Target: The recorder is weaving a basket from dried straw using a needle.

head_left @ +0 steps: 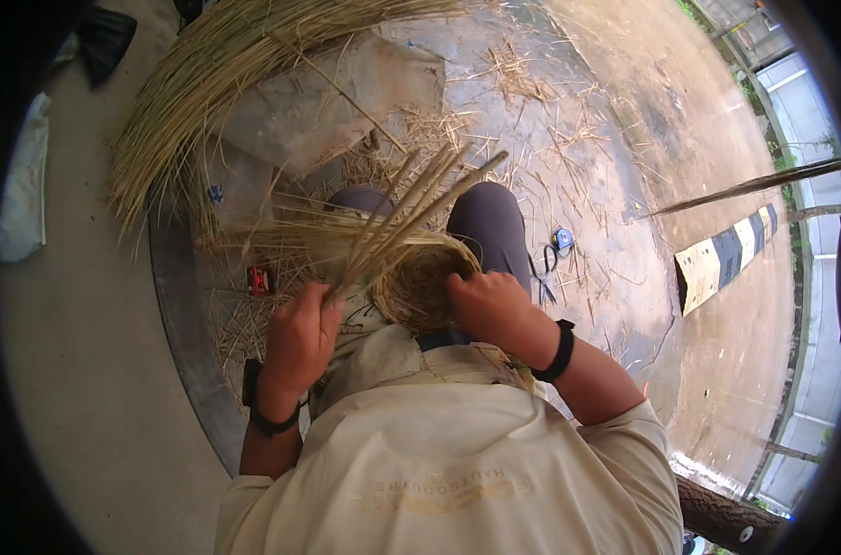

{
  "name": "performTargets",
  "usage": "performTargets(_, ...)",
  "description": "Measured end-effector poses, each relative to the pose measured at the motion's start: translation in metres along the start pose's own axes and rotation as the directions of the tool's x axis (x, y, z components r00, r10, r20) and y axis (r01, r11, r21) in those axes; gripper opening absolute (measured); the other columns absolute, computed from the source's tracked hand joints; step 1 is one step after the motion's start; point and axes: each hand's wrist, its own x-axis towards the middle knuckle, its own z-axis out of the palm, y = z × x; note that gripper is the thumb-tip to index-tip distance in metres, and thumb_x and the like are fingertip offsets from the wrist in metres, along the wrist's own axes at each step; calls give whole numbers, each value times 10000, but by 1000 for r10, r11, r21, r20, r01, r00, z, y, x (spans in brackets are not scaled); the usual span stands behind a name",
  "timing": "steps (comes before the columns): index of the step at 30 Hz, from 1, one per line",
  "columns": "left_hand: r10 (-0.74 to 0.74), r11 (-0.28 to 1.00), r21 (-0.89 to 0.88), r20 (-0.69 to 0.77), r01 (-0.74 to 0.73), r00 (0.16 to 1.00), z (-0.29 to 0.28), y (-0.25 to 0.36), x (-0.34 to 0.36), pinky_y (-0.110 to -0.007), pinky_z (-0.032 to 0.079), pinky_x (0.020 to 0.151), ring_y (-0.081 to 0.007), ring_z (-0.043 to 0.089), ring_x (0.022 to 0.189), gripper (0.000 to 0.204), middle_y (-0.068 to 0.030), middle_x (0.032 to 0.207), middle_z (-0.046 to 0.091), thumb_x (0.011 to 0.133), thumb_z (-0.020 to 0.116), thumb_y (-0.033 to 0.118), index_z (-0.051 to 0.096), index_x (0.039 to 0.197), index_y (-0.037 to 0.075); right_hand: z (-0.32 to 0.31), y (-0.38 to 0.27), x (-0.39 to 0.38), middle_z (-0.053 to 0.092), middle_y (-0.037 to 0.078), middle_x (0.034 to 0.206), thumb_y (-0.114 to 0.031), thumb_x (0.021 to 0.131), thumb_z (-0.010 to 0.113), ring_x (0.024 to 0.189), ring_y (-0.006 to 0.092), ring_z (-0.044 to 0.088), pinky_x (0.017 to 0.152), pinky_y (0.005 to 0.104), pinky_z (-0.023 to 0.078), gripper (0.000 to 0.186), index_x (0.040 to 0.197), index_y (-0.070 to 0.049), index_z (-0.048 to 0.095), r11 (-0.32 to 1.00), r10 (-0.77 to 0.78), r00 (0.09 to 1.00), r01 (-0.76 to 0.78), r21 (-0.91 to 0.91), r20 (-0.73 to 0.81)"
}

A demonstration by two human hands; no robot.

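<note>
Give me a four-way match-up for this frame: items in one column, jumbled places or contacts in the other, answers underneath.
Items
1. round woven straw basket
2. long tan straw bundles
3. black scissors
4. long black-and-cream striped block

Places
A. beside the small blue tape measure
B. farthest right of the four
C. touched by the right hand
D. in the left hand

Pairs: 1-C; 2-D; 3-A; 4-B

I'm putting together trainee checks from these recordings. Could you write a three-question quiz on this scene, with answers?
1. Which of the person's hands grips the rim of the round, woven, straw-coloured basket?
2. True or false: the left hand is empty.
3. What lies on the ground right beside the slim black scissors? (a) a white cup; (b) a compact blue tape measure; (c) a wooden hammer.

Key: 1. The right hand. 2. False; it holds long, tan, dried stalks. 3. (b).
</note>
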Motion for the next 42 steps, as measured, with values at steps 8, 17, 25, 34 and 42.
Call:
performTargets(8, 102, 995, -20, 75, -101, 992, -3, 13, -12, -453, 532, 590, -376, 695, 707, 291, -161, 821, 686, 926, 727, 281, 609, 1068, 57, 5, -16, 8, 713, 151, 840, -190, 925, 610, 729, 362, 731, 639, 470, 586, 133, 970, -67, 634, 989, 86, 992, -74, 125, -94)
performTargets(17, 148, 989, -4, 113, -149, 982, 20, 25, -6, -462, 511, 581, -391, 672, 696, 253, -166, 804, 658, 939, 700, 264, 588, 1006, 48, -61, -11, -45, 676, 117, 1156, -434, 903, 769, 872, 266, 701, 728, 353, 572, 619, 1334, -27, 589, 627, 161, 951, 109, 771, -266)
performTargets(25, 214, 975, 24, 170, -221, 962, 21, 33, -4, -445, 557, 644, -382, 705, 778, 420, -172, 894, 693, 897, 754, 270, 577, 1206, 47, -46, -15, -27, 720, 120, 1105, -342, 1021, 652, 873, 164, 722, 714, 275, 595, 409, 1195, 29, 662, -189, 176, 981, 115, 975, -82)
performTargets(34, 312, 947, -98, 55, -306, 948, 49, 69, 21, -442, 584, 713, -383, 727, 855, 657, -217, 1048, 717, 891, 774, 206, 457, 1437, 23, -40, -24, -24, 690, 102, 1130, -240, 1035, 638, 999, 161, 663, 872, 316, 553, 345, 1242, 36, 630, 35, 5, 981, 193, 981, -193)
performTargets(42, 310, 947, 44, 123, -317, 943, 56, 51, 17, -414, 564, 583, -330, 706, 717, 238, -97, 822, 683, 909, 724, 252, 606, 1053, 104, -50, -7, -38, 591, 195, 1343, -301, 1029, 592, 1245, 305, 584, 1039, 391, 470, 486, 1366, 43, 534, 456, 256, 768, 439, 774, -586)
